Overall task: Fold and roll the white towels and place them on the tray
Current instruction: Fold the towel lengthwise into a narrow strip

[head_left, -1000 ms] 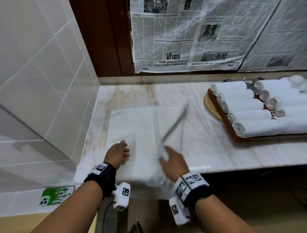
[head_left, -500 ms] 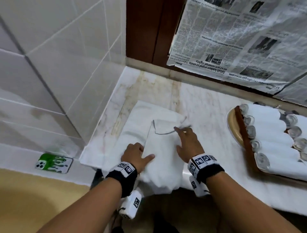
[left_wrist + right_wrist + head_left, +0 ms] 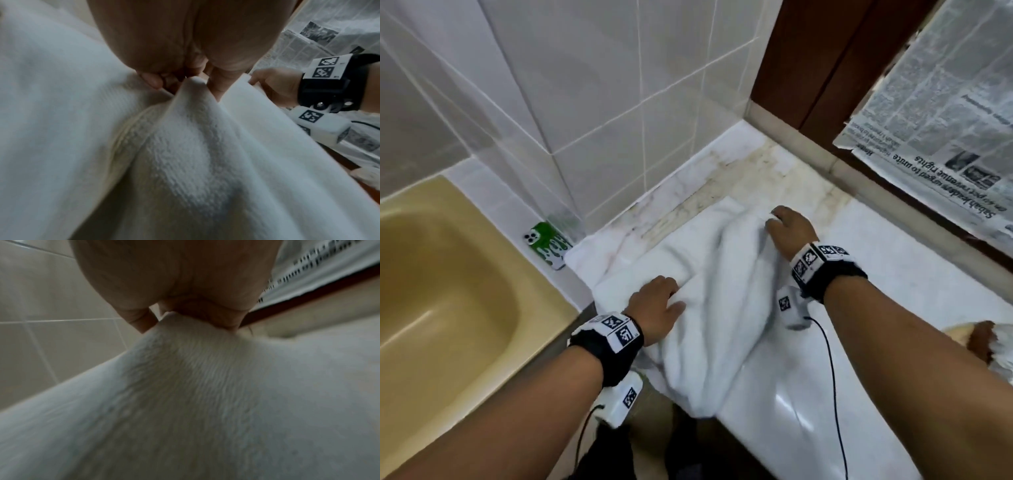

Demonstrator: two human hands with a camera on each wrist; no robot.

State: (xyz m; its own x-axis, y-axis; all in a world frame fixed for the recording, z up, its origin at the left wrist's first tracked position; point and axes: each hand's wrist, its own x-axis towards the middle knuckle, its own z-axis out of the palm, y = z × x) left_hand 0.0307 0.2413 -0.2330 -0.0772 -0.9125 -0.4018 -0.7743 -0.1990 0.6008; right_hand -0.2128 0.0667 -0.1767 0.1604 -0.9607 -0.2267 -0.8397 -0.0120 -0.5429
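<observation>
A white towel lies bunched on the marble counter, its near end hanging over the front edge. My left hand pinches a fold of the towel near its left side; the left wrist view shows fingers and thumb closed on a peak of cloth. My right hand grips the towel's far edge and lifts it; the towel rises to a pinch at that hand. The tray with a rolled towel shows only as a sliver at the right edge.
A beige basin sits at the left below the counter. A phone in a green case leans in the tiled corner. Newspaper covers the window behind the counter. Tiled wall bounds the left side.
My view has swung left and down, so the tray has left the frame. The right hand has moved farther back with the towel edge, and the towel is now bunched and lifted.
</observation>
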